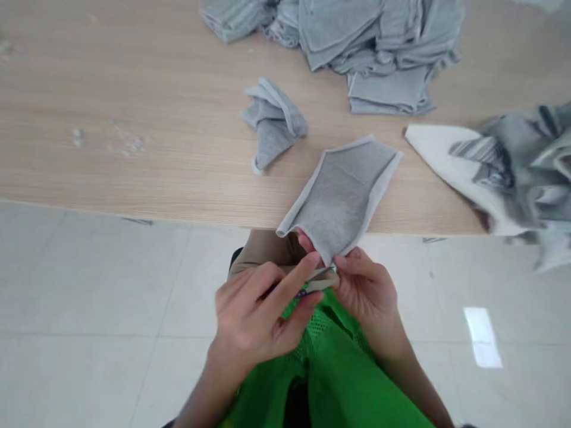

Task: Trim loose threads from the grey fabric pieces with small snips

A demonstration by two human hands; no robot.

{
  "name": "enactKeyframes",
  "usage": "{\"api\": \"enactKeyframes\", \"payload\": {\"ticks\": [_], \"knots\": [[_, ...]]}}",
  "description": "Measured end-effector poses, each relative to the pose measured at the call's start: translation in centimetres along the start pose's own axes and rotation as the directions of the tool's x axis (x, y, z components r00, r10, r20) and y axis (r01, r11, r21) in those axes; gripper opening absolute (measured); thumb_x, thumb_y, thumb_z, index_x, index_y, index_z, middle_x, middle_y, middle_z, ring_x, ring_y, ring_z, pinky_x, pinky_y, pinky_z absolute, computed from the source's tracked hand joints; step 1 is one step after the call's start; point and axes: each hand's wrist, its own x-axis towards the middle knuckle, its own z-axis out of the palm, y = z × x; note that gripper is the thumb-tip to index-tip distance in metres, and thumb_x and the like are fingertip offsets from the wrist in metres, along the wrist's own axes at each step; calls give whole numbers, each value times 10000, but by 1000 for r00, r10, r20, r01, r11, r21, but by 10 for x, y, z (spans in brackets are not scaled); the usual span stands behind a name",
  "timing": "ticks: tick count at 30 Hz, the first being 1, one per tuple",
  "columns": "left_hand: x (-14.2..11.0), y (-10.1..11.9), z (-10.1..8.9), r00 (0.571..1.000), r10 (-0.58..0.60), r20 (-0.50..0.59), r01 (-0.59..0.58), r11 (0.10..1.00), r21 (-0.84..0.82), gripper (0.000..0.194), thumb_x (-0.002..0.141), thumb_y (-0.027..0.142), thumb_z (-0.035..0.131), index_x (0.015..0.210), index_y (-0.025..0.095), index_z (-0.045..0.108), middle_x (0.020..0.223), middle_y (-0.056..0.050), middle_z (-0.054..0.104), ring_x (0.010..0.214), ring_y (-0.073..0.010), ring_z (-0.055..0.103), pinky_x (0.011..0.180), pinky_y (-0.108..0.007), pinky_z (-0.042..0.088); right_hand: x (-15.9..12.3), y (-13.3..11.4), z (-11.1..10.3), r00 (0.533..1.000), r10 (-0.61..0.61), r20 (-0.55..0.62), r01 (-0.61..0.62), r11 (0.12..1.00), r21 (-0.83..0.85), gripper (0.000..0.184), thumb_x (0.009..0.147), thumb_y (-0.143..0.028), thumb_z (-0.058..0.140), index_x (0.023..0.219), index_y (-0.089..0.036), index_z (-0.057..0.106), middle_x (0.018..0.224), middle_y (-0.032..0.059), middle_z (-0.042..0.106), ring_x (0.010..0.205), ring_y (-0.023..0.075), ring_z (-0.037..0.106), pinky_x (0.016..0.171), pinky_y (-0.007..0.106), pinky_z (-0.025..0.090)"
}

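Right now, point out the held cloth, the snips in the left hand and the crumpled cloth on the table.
Held cloth (344,193): head view, on the middle of its grey panel.
Snips (322,285): head view, on the lower blade.
Crumpled cloth (275,123): head view, near the middle of its folds.

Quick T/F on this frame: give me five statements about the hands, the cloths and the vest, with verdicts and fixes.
1. The left hand holds a small scissors-like tool. True.
2. The right hand holds a cutting tool too. False: it pinches the flat grey cloth near its lower end.
3. The flat grey cloth lies wholly on the table. False: its near end juts past the edge of the table, at the hands.
4. The pile of folded grey cloths is farther from the person than the flat grey cloth. True.
5. The person's vest is red. False: the vest is green.
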Motion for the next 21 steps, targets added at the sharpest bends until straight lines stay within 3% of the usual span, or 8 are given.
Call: {"api": "enactKeyframes", "payload": {"ticks": [9, 16, 21], "knots": [[3, -8, -6, 995, 87, 37, -88, 996, 26, 356, 870, 263, 742, 1211, 187, 676, 780, 3, 663, 617, -114, 599, 567, -279, 479, 2, -2, 10, 998, 54, -37, -55, 998, -21, 413, 760, -119, 576, 1157, -182, 670, 1179, 72, 741, 1191, 212, 668, 855, 271, 623], [7, -11, -11, 991, 119, 55, -121, 992, 46, 360, 871, 264, 747, 1214, 188, 673, 764, 11, 660, 621, -120, 609, 548, -290, 481, 3, 0, 14, 999, 35, -18, -35, 999, 11, 422, 773, -92, 565, 1178, -162, 661, 1160, 81, 749, 1172, 201, 680, 899, 288, 619], [8, -13, -12, 987, 143, 68, -146, 988, 43, 331, 870, 251, 747, 1185, 172, 681, 747, 12, 660, 635, -126, 631, 541, -290, 484, 3, -1, 16, 999, 45, -30, -45, 999, 11, 450, 776, -82, 549, 1207, -162, 652, 1194, 85, 738, 1165, 193, 683, 846, 247, 628]]}}
